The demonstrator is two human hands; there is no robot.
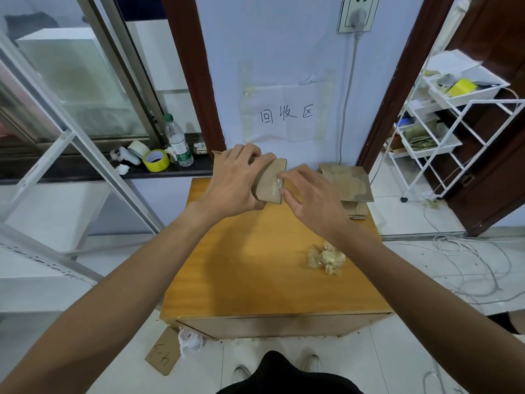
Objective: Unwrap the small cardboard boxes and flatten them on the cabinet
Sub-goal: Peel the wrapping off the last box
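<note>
We have both hands up over the far half of the cabinet (250, 268), working on one small cardboard box (268, 180) that is held just above the wooden top. The left hand (233, 183) is clamped round the box's left end: fingers curled over the far side, thumb tucked underneath on the near side, a firm grasp. The right hand (312, 200) comes in from the right with its fingers bent, and its fingertips meet at a shiny patch of clear tape (273, 186) on the box's near face, pinching at its edge. We cannot tell how much of the tape is lifted, because the fingertips cover that spot.

On the far right corner of the cabinet lies a stack of flattened cardboard (348, 180), partly hidden behind the right hand. Nearer to us on the right side, well apart from the box, sits a crumpled wad of tape (326, 258) beside the right forearm.

Beyond the cabinet on the left, a dark sill carries a yellow tape roll (155, 160) and a plastic bottle (178, 143) standing upright. Straight ahead on the wall there is a paper sign (287, 115), and down on the floor at near left lies a cardboard scrap (162, 355) with handwriting on it
</note>
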